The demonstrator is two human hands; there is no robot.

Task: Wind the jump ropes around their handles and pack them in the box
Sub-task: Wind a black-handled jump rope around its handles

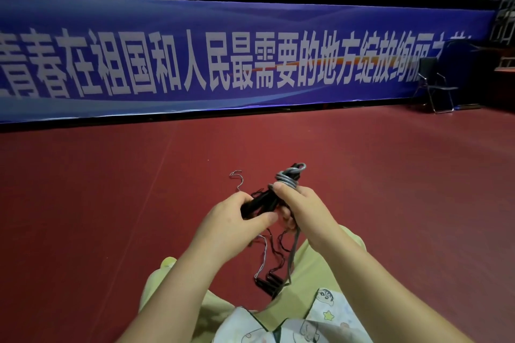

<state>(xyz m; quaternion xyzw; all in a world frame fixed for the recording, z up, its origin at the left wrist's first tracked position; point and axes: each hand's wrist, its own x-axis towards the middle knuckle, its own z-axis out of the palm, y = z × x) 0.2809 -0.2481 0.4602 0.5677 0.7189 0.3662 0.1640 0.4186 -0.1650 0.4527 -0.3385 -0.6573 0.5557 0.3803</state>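
I hold a pair of black jump-rope handles (257,203) in front of me above the red floor. My left hand (234,220) grips their lower end, thumb across them. My right hand (301,209) pinches the grey rope coils (287,179) wound round the upper end, and a length of grey rope (294,253) hangs down from it. Thin frayed threads (237,179) stick out beside the handles. Another set of black handles (269,282) with thin cords lies on the floor between my legs. No box is in view.
A red sports floor (111,189) stretches ahead to a long blue banner (223,64) along the wall. A black folding chair (436,86) stands at the far right. My legs in pale yellow trousers (211,306) fill the bottom of the view.
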